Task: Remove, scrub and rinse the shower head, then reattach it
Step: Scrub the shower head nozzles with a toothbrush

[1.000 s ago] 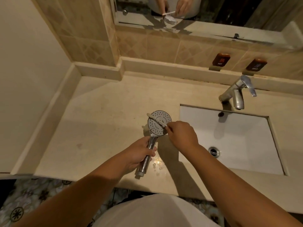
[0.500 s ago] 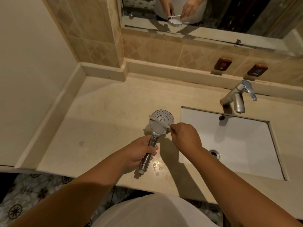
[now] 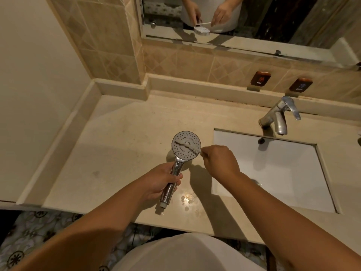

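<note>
A detached chrome shower head (image 3: 185,146) is held face up over the beige counter (image 3: 125,153). My left hand (image 3: 162,181) grips its chrome handle near the middle. My right hand (image 3: 219,163) pinches the end of a thin white toothbrush (image 3: 192,149), which lies slantwise across the round nozzle face, its head toward the upper left. The handle's threaded end points at the counter's front edge.
A white sink basin (image 3: 273,169) is set into the counter on the right, with a chrome tap (image 3: 279,116) behind it. Water drops (image 3: 188,201) lie on the counter near the front edge. A mirror (image 3: 234,20) hangs above the tiled backsplash.
The toothbrush has slid a little across the nozzle face with my right hand. Both hands keep their hold, and the view has tilted slightly.
</note>
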{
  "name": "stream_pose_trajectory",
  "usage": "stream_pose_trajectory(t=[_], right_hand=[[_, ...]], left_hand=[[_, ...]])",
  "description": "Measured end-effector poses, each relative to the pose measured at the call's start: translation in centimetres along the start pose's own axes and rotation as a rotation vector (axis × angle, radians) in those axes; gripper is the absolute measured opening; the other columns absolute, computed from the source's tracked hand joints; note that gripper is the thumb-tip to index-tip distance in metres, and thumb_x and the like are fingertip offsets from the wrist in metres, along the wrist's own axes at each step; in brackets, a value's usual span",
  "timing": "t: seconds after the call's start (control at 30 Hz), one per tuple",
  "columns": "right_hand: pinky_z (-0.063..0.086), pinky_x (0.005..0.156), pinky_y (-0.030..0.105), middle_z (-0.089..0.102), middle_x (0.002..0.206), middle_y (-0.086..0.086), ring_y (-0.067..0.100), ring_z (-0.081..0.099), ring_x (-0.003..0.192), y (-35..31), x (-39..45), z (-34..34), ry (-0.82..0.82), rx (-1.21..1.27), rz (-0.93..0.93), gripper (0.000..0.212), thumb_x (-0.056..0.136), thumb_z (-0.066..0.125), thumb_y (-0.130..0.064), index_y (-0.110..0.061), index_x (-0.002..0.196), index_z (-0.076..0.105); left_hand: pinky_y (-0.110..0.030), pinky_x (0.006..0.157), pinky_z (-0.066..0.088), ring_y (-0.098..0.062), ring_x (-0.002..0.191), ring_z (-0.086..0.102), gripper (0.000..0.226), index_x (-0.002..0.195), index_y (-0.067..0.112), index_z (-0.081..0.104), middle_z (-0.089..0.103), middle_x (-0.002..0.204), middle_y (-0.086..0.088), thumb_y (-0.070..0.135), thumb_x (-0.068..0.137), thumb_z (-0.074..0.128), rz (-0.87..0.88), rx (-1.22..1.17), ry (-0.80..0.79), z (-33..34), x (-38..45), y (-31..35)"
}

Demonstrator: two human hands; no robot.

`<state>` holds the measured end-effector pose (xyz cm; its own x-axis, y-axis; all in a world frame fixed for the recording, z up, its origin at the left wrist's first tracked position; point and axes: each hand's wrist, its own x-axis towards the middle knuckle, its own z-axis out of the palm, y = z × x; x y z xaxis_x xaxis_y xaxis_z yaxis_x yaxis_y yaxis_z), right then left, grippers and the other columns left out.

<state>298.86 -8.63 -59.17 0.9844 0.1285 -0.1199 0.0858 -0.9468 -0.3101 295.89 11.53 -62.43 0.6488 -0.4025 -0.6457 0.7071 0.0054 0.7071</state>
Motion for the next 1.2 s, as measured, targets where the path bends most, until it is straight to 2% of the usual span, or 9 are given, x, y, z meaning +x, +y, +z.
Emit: stream_pose_trajectory(t=[0.07,0.2,0.37,0.5,0.67,0.8,0.9,1.03,1.2], right_hand=[[0.039,0.051,0.025,0.056,0.065,0.002,0.02,0.052,0.058,0.2,0.2,-0.1,0.043,0.064,0.067,0.024,0.096,0.052,-0.022,-0.014,0.083,0.07],[0.039,0.054,0.027,0.06,0.071,0.004,0.023,0.056,0.063,-0.8,-1.4,0.6,-0.015,0.048,-0.019,0.018,0.092,0.053,-0.016,-0.014,0.084,0.069],[0.043,0.055,0.029,0.066,0.07,0.009,0.022,0.054,0.06,1.0,0.1,-1.1,0.073,0.124,0.136,0.025,0.096,0.052,-0.019,-0.013,0.08,0.07],[0.035,0.054,0.026,0.056,0.066,0.004,0.023,0.053,0.062,-0.2,-1.2,-0.5,-0.014,0.045,-0.006,0.02,0.091,0.052,-0.012,-0.014,0.077,0.066],[0.043,0.055,0.027,0.066,0.07,0.009,0.022,0.054,0.06,0.9,-0.3,-1.0,0.083,0.131,0.126,0.024,0.095,0.054,-0.018,-0.01,0.081,0.071],[0.036,0.053,0.026,0.062,0.069,0.007,0.025,0.059,0.065,0.4,-1.1,-0.5,0.032,0.066,0.021,0.02,0.092,0.053,-0.014,-0.012,0.081,0.069],[0.034,0.055,0.025,0.064,0.069,0.005,0.019,0.052,0.061,2.3,0.0,-1.6,0.092,0.11,0.119,0.024,0.096,0.054,-0.019,-0.01,0.083,0.072],[0.032,0.052,0.026,0.065,0.07,0.006,0.019,0.048,0.057,1.9,-0.9,-1.3,0.051,0.018,-0.043,0.022,0.095,0.054,-0.022,-0.012,0.086,0.072],[0.047,0.061,0.029,0.071,0.077,0.011,0.026,0.061,0.068,3.0,0.0,-1.7,0.127,0.099,0.058,0.022,0.096,0.055,-0.021,-0.009,0.092,0.074]], left_hand=[[-0.035,0.074,0.049,-0.019,0.08,0.055,0.036,0.12,0.015,0.059,0.055,0.092,-0.012,-0.006,0.091,0.054,0.0,0.0,-0.009,0.2,0.0,0.3],[-0.04,0.077,0.048,-0.019,0.078,0.056,0.034,0.118,0.014,0.059,0.055,0.085,-0.01,-0.006,0.092,0.054,0.017,0.051,0.017,0.5,-0.1,0.2],[-0.039,0.077,0.051,-0.021,0.081,0.058,0.039,0.121,0.018,0.059,0.058,0.086,-0.009,-0.007,0.091,0.054,0.029,0.08,0.006,0.5,-0.4,-0.2],[-0.04,0.08,0.05,-0.021,0.084,0.058,0.039,0.118,0.019,0.06,0.058,0.095,-0.013,-0.007,0.09,0.054,0.028,0.037,0.011,0.7,-0.4,-0.6],[-0.039,0.077,0.052,-0.021,0.084,0.057,0.044,0.122,0.022,0.059,0.057,0.094,-0.011,-0.007,0.09,0.054,0.037,0.079,-0.007,0.8,-0.6,-0.9],[-0.039,0.079,0.051,-0.02,0.083,0.058,0.038,0.117,0.02,0.06,0.056,0.096,-0.013,-0.007,0.09,0.054,0.042,0.049,-0.008,1.0,-0.6,-1.1],[-0.037,0.076,0.051,-0.018,0.08,0.06,0.042,0.119,0.019,0.06,0.06,0.095,-0.011,-0.009,0.089,0.053,0.036,0.014,-0.007,0.8,-0.4,-1.1],[-0.038,0.075,0.051,-0.017,0.076,0.061,0.043,0.122,0.017,0.06,0.062,0.09,-0.008,-0.009,0.089,0.054,0.042,-0.013,-0.011,0.6,-0.1,-1.1],[-0.037,0.073,0.052,-0.016,0.075,0.062,0.042,0.123,0.014,0.059,0.062,0.09,-0.008,-0.009,0.088,0.054,0.041,-0.027,-0.005,0.8,0.3,-0.8]])
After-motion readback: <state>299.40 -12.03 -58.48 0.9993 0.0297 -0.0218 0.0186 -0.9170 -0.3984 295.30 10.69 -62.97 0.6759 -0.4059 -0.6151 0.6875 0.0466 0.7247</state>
